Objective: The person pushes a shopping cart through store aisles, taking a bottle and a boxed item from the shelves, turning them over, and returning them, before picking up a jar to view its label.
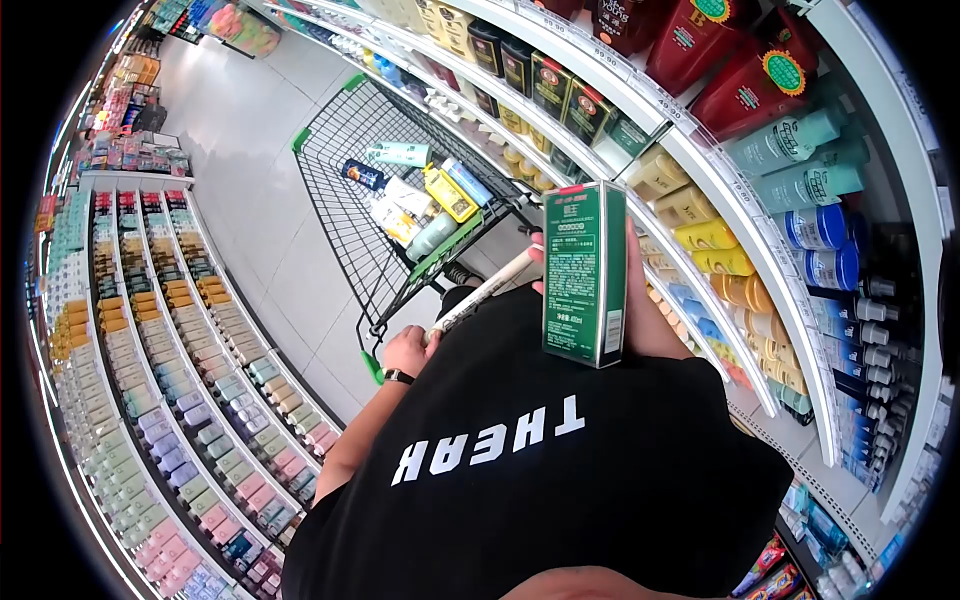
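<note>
A green box (585, 275) with white print and a red top edge stands upright in front of my chest. My right hand (640, 290) is wrapped round its right side and back, with fingertips showing at its left edge. On the left, my left hand (408, 350), with a watch at the wrist, is closed on the pale handle (485, 290) of the shopping cart. Inside the cart's black wire basket (325, 165) lie several bottles and packs, among them a yellow bottle (452, 192), a dark blue pack (362, 174) and a pale green one (398, 154).
Shelves (715, 160) with red, teal, yellow and blue bottles curve along the right, close to the green box. Another shelf unit (190, 370) with rows of small goods runs down the left. Tiled floor (235, 130) lies between them, and the cart stands on it.
</note>
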Demonstrator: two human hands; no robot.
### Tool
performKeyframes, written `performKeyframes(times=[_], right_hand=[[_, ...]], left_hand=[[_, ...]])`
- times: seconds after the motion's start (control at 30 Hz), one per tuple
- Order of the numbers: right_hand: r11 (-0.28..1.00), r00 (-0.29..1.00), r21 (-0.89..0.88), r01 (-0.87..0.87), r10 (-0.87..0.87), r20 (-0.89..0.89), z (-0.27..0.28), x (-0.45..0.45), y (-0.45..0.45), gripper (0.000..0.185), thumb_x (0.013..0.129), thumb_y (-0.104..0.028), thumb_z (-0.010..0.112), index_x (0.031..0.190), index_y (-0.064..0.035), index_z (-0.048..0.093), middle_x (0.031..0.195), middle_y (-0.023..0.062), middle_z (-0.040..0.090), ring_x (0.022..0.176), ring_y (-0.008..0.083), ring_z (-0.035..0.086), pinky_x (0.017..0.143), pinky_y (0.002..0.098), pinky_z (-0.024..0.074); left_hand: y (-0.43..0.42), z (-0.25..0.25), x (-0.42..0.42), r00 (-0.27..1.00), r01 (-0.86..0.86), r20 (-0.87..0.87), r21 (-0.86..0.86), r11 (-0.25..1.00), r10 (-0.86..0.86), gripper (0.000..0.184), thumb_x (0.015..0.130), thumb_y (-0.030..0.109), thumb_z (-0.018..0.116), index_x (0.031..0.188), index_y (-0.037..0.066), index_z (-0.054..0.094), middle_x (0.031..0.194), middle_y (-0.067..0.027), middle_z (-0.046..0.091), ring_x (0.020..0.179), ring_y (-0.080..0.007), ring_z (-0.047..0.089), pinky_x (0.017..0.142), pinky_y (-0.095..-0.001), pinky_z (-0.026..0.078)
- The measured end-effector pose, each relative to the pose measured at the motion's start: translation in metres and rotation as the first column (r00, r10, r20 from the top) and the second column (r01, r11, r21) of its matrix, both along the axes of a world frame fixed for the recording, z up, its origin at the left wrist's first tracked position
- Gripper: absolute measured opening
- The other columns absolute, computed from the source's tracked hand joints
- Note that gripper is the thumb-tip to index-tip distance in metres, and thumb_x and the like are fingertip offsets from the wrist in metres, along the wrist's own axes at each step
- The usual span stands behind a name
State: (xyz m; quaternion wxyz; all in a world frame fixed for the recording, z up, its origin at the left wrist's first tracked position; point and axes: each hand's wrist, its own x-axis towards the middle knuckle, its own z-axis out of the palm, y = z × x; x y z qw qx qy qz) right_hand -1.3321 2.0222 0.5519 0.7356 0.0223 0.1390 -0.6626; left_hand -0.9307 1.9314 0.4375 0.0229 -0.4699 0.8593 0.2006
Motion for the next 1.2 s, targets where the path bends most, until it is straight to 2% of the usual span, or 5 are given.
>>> performKeyframes(times=[0.2, 0.3, 0.5, 0.77, 1.2], right_hand=[[1.000, 0.957, 0.011, 0.015, -0.011, -0.290, -0.017, -0.023, 0.031, 0.096, 0.090, -0.076, 0.055, 0.156, -0.0102, 0.035, 0.138, 0.0190, 0.053, 0.126, 0.0339, 0.057, 0.106, 0.0649, 0.0478], [0.991, 0.865, -0.085, 0.098, -0.128, -0.486, -0.055, -0.051, 0.047, 0.079, 0.095, -0.045, 0.071, 0.157, -0.0139, 0.033, 0.136, 0.0106, 0.054, 0.123, 0.0250, 0.057, 0.106, 0.0460, 0.0498], [0.905, 0.029, -0.074, 0.419, -0.095, -0.995, 0.018, -0.062, 0.017, 0.066, 0.083, 0.000, 0.081, 0.135, -0.0053, 0.042, 0.123, 0.0116, 0.060, 0.108, 0.0181, 0.065, 0.093, 0.0323, 0.0549], [0.927, -0.822, -0.259, 0.271, 0.083, -0.563, 0.002, -0.067, -0.030, 0.049, 0.079, -0.019, 0.085, 0.121, -0.0090, 0.061, 0.119, 0.0135, 0.063, 0.110, 0.0369, 0.061, 0.098, 0.0453, 0.0482], [0.848, -0.797, -0.200, 0.490, 0.343, -0.497, -0.037, -0.091, -0.062, 0.051, 0.083, -0.019, 0.080, 0.126, -0.0087, 0.055, 0.121, 0.0145, 0.060, 0.113, 0.0387, 0.058, 0.095, 0.0473, 0.0512]], left_hand=[[-0.001, 0.000, 0.002, 1.000, -0.010, -0.005, 0.022, 1.000, 0.010, 0.045, 0.095, 0.047, 0.063, 0.075, 0.007, 0.062, 0.076, -0.0121, 0.064, 0.072, -0.0352, 0.065, 0.065, -0.0476, 0.052], [-0.001, 0.003, 0.002, 0.999, -0.029, -0.015, 0.043, 0.999, 0.030, 0.045, 0.095, 0.047, 0.063, 0.075, 0.007, 0.062, 0.077, -0.0122, 0.064, 0.073, -0.0352, 0.066, 0.065, -0.0477, 0.052], [-0.002, -0.010, 0.007, 0.999, 0.018, -0.029, -0.025, 1.000, -0.018, 0.047, 0.095, 0.048, 0.064, 0.074, 0.006, 0.061, 0.076, -0.0123, 0.064, 0.070, -0.0357, 0.065, 0.063, -0.0474, 0.052], [-0.001, -0.015, 0.010, 0.998, -0.030, -0.046, -0.014, 0.999, 0.030, 0.048, 0.095, 0.049, 0.063, 0.078, 0.005, 0.063, 0.079, -0.0134, 0.064, 0.074, -0.0382, 0.065, 0.065, -0.0488, 0.051], [-0.002, -0.013, 0.010, 0.998, -0.002, -0.063, -0.043, 0.999, -0.001, 0.047, 0.095, 0.047, 0.065, 0.075, 0.005, 0.061, 0.077, -0.0135, 0.063, 0.071, -0.0386, 0.064, 0.063, -0.0495, 0.050]])
